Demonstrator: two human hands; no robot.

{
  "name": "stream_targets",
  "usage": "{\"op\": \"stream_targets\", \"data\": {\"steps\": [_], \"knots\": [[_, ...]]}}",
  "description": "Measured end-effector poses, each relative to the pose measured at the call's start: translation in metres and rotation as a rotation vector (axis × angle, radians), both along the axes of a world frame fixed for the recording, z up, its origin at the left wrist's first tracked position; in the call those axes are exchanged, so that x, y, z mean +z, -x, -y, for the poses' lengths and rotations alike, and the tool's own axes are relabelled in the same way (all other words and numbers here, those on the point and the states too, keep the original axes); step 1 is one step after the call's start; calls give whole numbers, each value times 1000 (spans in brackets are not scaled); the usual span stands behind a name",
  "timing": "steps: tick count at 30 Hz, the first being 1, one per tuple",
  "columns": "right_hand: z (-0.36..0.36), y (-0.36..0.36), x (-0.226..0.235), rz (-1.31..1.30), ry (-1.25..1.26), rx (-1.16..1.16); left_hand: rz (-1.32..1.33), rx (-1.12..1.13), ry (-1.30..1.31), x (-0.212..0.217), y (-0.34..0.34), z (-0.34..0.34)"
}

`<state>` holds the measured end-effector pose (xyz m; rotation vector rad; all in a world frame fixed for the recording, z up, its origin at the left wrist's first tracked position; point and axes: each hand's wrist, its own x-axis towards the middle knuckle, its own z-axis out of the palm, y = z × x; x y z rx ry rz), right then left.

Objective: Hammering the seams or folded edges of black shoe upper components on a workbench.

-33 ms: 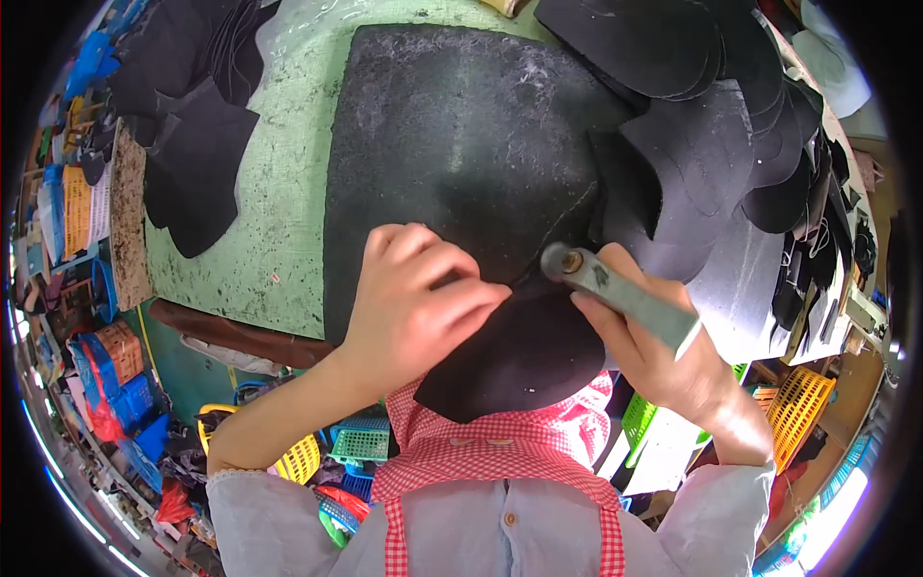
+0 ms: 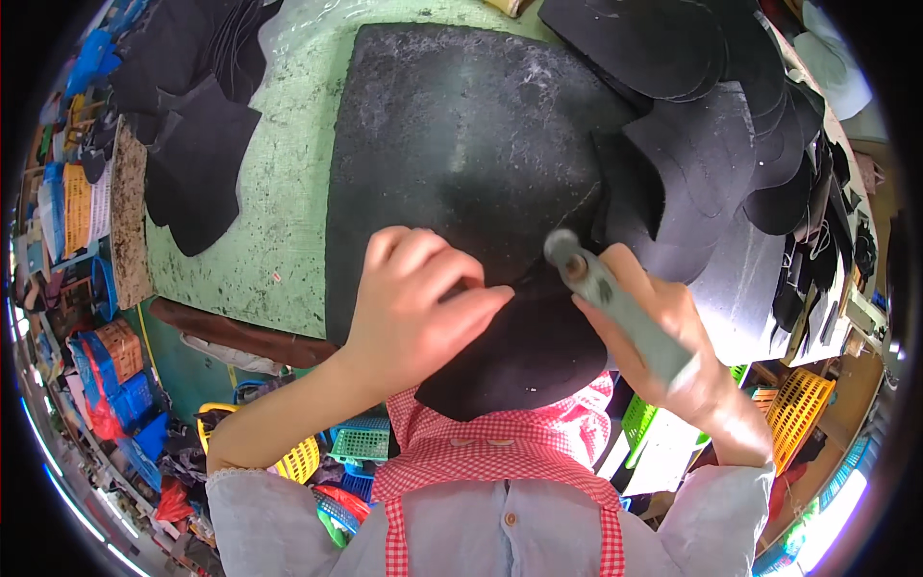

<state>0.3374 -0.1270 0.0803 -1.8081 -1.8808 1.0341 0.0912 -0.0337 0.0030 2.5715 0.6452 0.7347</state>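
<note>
A black curved flat piece [image 2: 519,356], leather-like, hangs over the near edge of a dark slab [image 2: 461,125] and rests against my apron. My left hand [image 2: 423,298] is closed at the top left of this piece, thumb and forefinger pinched near its seam; what lies between the fingertips is too small to make out. A grey hammer [image 2: 635,322] with a rounded end is gripped in my right hand [image 2: 668,313]. Its rounded end hangs over the piece's upper right edge, and I cannot tell whether it touches. Motion blurs the hammer slightly.
Stacked black cut pieces [image 2: 644,48] cover the slab's right side, and more black pieces [image 2: 202,163] lie at the left on the green tabletop [image 2: 279,192]. Yellow baskets [image 2: 803,409] and green baskets [image 2: 361,442] stand below the table's edge.
The hammer has turned a little in my right hand, its rounded end shifting slightly right and away from me. My left hand keeps nearly the same place.
</note>
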Motion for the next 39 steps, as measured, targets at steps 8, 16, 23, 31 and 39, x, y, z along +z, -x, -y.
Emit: {"op": "stream_targets", "data": {"steps": [8,16,23,31,39], "knots": [[-10,15,12,-11,65,46,-60,-59,3,9,16,-9],[-10,28,9,84,25,157,-54,-202,119,2,33,-37],[-9,44,10,-109,156,136,24,-423,-191,-9,45,-60],[-10,55,6,-2,81,165,-114,-652,68,6,80,-37],[-5,64,10,-113,-2,75,-180,-534,-14,-7,89,-3]]}}
